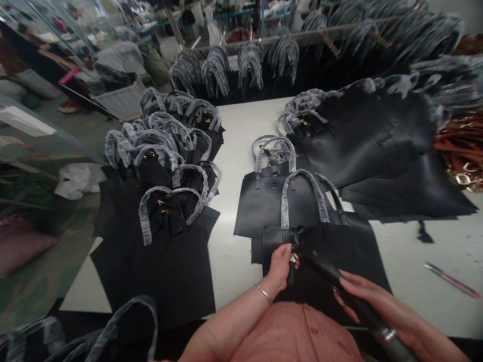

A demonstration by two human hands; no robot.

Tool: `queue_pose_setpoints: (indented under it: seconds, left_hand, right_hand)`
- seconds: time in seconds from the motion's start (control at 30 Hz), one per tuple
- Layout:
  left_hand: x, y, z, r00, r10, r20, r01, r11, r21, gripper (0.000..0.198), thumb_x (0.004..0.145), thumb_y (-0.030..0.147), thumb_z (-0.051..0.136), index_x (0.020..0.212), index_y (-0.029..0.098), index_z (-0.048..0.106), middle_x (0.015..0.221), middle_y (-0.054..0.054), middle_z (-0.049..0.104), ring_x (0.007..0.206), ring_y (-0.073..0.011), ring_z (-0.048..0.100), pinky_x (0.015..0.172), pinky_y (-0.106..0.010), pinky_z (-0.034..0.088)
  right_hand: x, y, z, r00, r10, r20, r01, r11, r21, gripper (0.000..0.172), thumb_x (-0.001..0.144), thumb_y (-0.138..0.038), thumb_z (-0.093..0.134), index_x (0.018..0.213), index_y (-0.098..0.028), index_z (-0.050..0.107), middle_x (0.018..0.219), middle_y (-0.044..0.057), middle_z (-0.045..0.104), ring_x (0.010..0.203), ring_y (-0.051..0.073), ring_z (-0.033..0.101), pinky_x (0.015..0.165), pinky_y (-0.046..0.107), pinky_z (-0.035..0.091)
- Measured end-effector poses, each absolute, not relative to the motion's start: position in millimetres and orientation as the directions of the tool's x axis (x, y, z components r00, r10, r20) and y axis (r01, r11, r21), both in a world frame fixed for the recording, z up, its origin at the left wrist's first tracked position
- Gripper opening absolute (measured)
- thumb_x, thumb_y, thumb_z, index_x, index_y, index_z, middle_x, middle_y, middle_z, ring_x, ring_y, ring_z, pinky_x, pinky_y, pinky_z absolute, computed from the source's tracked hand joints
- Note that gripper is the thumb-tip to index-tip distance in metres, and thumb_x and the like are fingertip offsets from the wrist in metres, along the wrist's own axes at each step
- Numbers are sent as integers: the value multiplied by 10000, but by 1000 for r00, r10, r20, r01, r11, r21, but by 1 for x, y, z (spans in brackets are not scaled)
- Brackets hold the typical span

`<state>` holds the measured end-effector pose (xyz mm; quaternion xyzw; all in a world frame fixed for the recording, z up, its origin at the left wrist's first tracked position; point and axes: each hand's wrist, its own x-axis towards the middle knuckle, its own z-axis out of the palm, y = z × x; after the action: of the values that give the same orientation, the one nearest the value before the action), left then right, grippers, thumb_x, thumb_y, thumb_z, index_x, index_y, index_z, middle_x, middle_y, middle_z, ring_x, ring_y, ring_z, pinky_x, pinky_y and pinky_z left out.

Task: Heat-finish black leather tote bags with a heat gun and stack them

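My left hand (279,265) is closed with fingertips pinching a thin black strap; a small pale metal piece shows at the fingers. Beneath it lies a black tote bag (350,244) whose handle (286,208) is wrapped in clear plastic. My right hand (364,291) wraps around a long, dark, rounded object (326,269) that slants from the bag towards the lower right. A silver band (388,333) circles a dark part by the right wrist; blur hides the object's exact kind. Another black tote bag (264,203) lies just behind.
Black bags with wrapped handles are piled on the left (154,271). More black bags (362,146) overlap at the right, beside brown straps with buckles (462,151). Thread snips or a similar slim pink-handled tool (451,280) lie on the white table (230,261). Hanging bags (251,65) line the back.
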<state>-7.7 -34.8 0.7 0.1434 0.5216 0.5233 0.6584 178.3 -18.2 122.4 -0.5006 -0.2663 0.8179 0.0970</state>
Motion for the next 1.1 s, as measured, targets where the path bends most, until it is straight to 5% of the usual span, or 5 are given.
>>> queue_pose_setpoints:
  seconds: [0.17,0.27,0.43,0.77,1.1]
  left_hand:
    - [-12,-33,-6,-103,862,-497,-298,450,842,475,861,576,466,846,124,610,668,-36,598,508,-118,530,481,-226,390]
    - [-35,-27,-4,-199,909,-366,77,387,919,261,903,365,467,946,165,631,819,-54,638,711,-170,612,663,-288,477]
    - [-88,-12,3,-447,891,-78,603,364,710,328,855,162,532,1183,174,531,1134,-110,542,1089,-215,514,966,-356,391]
    - [-123,30,9,-313,913,-262,803,402,440,241,918,345,488,913,224,696,906,-87,676,841,-208,623,740,-288,441]
    - [-109,42,9,-55,973,-223,894,147,424,213,862,45,464,857,100,669,907,-182,622,905,-260,603,771,-340,453]
  right_hand:
    - [171,-16,117,-422,518,-744,115,-783,-611,421,822,-439,655,1150,-195,552,678,-25,583,490,81,497,447,175,373]
    - [170,-10,113,-373,553,-745,118,-768,-630,526,808,-439,672,1245,-198,504,681,-23,597,501,92,507,458,185,400]
    - [171,-12,108,-324,546,-772,161,-773,-614,689,781,-455,694,1358,-196,420,687,-16,606,520,111,521,464,201,421]
    - [138,-11,111,-391,537,-747,250,-719,-648,737,790,-470,674,1409,-194,384,699,-27,581,537,111,531,481,206,406]
    - [127,-13,101,-400,524,-752,309,-696,-649,727,796,-491,659,1394,-175,394,685,-28,574,536,102,531,480,196,399]
